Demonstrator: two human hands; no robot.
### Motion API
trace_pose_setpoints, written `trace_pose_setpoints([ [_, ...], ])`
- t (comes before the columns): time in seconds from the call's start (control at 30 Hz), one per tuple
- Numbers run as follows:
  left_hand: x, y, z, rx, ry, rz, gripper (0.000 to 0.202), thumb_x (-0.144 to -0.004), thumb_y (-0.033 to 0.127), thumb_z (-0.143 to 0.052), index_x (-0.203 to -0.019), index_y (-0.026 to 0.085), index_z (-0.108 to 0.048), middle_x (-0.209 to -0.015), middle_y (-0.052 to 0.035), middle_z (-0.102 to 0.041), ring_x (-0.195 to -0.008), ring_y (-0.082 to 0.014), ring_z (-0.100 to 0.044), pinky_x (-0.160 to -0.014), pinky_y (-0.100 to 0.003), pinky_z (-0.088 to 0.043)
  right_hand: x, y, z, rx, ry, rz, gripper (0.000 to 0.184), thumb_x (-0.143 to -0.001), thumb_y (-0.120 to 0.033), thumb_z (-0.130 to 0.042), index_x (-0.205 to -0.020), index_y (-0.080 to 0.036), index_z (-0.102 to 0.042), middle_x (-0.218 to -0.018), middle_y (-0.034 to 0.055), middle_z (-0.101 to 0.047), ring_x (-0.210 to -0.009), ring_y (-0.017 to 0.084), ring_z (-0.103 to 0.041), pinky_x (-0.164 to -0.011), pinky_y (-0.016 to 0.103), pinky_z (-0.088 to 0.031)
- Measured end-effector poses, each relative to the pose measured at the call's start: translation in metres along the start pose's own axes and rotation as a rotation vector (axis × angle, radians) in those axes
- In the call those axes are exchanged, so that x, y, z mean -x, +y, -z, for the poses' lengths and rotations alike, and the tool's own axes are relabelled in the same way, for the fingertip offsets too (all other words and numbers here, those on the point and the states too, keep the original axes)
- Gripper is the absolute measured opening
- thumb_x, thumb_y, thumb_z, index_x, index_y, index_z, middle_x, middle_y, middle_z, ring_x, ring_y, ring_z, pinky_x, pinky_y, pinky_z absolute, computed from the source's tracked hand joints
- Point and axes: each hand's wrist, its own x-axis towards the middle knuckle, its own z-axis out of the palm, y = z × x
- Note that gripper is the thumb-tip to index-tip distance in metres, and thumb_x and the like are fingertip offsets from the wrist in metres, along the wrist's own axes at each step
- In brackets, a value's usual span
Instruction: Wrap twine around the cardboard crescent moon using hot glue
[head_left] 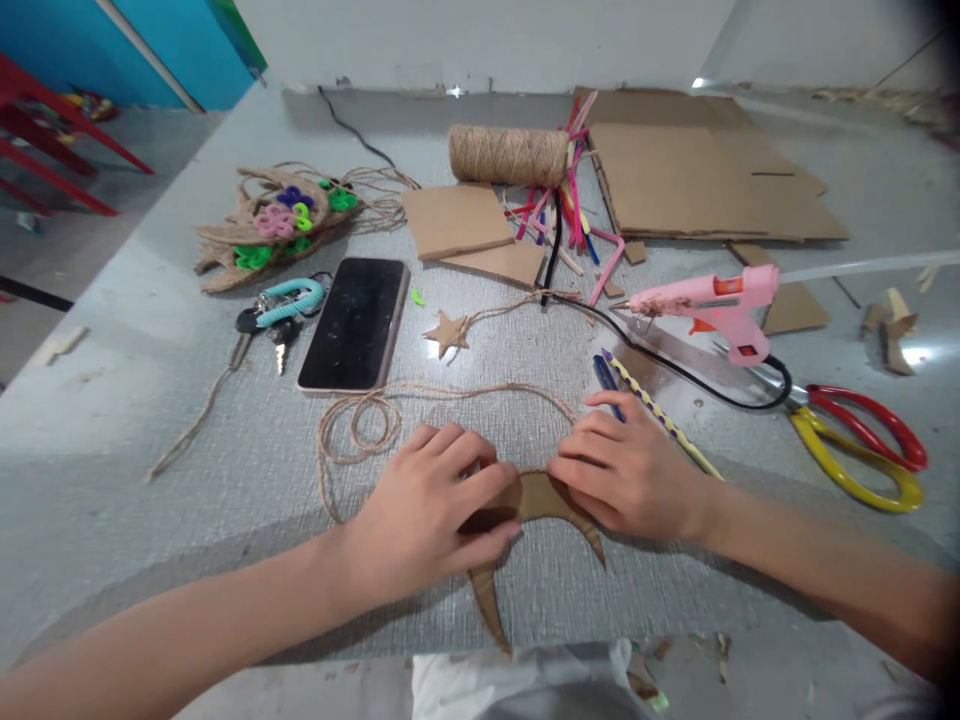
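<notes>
Pinned at 6 o'clock on the grey table, right at the near edge: a cardboard crescent, horns turned toward the body. Gripped on its left arm by the left hand, fingers curled over the top and thumb tucked against the edge. Touched on its right arm by the right hand, fingers bent down onto the card; pinched or merely pressed, cannot tell. Looped just beyond the knuckles, from 9 to 12 o'clock of the hands: loose twine, trailing up to a small cardboard star. Judging by the grip, steadying and positioning the crescent seems to be the step in hand, with no twine or glue on it yet. Probably calls next for freeing one hand while keeping the card pressed flat with the other, then reaching either to the twine close by or to the pink glue gun at 2 o'clock. Lying nearby: a striped pencil touching the right hand's far side, scissors at 3 o'clock, a phone at 11 o'clock, a twine spool at 12 o'clock.
</notes>
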Motion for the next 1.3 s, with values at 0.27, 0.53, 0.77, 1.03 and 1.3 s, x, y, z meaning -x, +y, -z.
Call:
trace_pose_setpoints([
  [0.27,-0.0011,0.0015,0.0018,0.005,0.008,-0.001,0.021,-0.085,0.037,-0.060,-0.098,0.021,-0.061,-0.085,-0.0034,-0.060,-0.075,-0.0193,-0.051,-0.065,-0.033,-0.036,-0.0010,0.0006,0.0016,-0.016,-0.003,0.023,0.013,-0.090,-0.017,-0.051,-0.088,-0.019,-0.063,-0.078,-0.0014,-0.066,-0.077,0.013,-0.051,-0.094,0.038,-0.034],
  [0.53,0.0001,0.0013,-0.0001,-0.024,0.016,0.006,0.023,-0.085,0.039,-0.058,-0.096,0.019,-0.060,-0.086,-0.0044,-0.061,-0.075,-0.0193,-0.051,-0.065,-0.033,-0.037,0.0009,0.0005,0.0000,0.011,-0.029,0.042,0.015,-0.092,-0.018,-0.048,-0.101,-0.020,-0.061,-0.089,-0.0005,-0.066,-0.081,0.013,-0.053,-0.097,0.039,-0.033],
  [0.77,-0.0015,0.0015,0.0019,-0.014,-0.009,0.008,0.020,-0.085,0.038,-0.059,-0.091,0.020,-0.061,-0.086,-0.0041,-0.061,-0.076,-0.0187,-0.052,-0.066,-0.033,-0.039,0.0025,-0.0003,-0.0008,0.048,-0.097,0.043,0.019,-0.093,-0.019,-0.049,-0.105,-0.022,-0.063,-0.096,0.0016,-0.063,-0.083,0.013,-0.052,-0.095,0.040,-0.031],
  [1.03,-0.0018,0.0027,0.0026,-0.015,-0.014,0.020,0.020,-0.085,0.038,-0.059,-0.091,0.019,-0.061,-0.087,-0.0046,-0.062,-0.076,-0.0197,-0.052,-0.066,-0.034,-0.039,0.0016,-0.0001,-0.0006,-0.018,-0.119,0.008,0.021,-0.095,-0.021,-0.045,-0.108,-0.020,-0.062,-0.099,0.0029,-0.063,-0.086,0.014,-0.053,-0.092,0.037,-0.033],
  [1.3,-0.0021,0.0034,0.0033,-0.023,-0.008,0.034,0.020,-0.084,0.038,-0.060,-0.084,0.018,-0.060,-0.086,-0.0049,-0.063,-0.076,-0.0195,-0.052,-0.066,-0.033,-0.037,0.0000,-0.0008,0.0009,0.002,-0.121,-0.009,0.021,-0.094,-0.019,-0.042,-0.100,-0.018,-0.062,-0.099,0.0043,-0.064,-0.084,0.016,-0.052,-0.089,0.037,-0.034],
])
